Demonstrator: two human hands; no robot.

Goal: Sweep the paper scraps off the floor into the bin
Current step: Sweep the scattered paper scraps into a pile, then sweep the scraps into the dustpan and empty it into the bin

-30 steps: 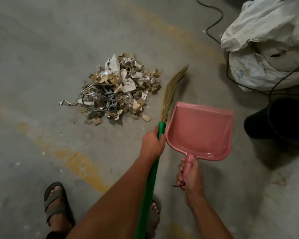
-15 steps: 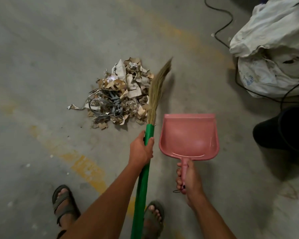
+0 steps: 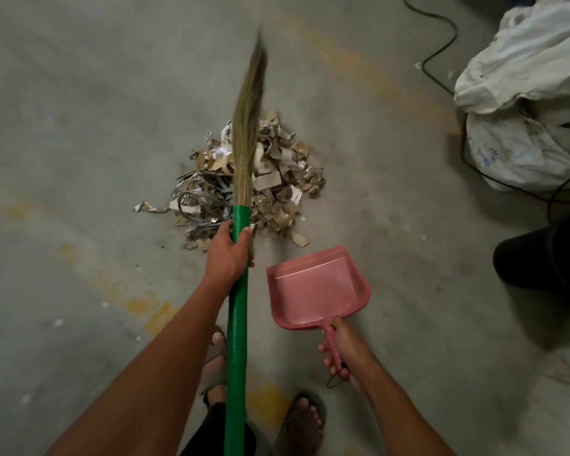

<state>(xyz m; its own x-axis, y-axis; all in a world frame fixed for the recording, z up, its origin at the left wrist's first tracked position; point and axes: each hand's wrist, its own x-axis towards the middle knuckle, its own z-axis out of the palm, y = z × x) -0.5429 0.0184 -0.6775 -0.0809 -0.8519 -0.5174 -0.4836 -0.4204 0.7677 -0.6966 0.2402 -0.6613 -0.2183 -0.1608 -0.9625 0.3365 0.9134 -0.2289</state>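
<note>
One heap of paper scraps (image 3: 244,182) lies on the concrete floor (image 3: 79,110) just above the middle of the frame, mixed with torn cardboard and shiny strips. Across it runs the broom (image 3: 247,126), its straw head reaching toward the top of the frame and its green handle coming down to the lower centre. The left hand (image 3: 227,255) is wrapped around that handle just below the straw. Right of it, the right hand (image 3: 339,350) grips the handle of a pink dustpan (image 3: 313,291), whose mouth faces the heap without touching it. At the right edge sits a dark bin (image 3: 547,255), with white sacks (image 3: 524,93) and a black cable (image 3: 441,44) above it. Sandalled feet (image 3: 301,422) show at the bottom.
</note>
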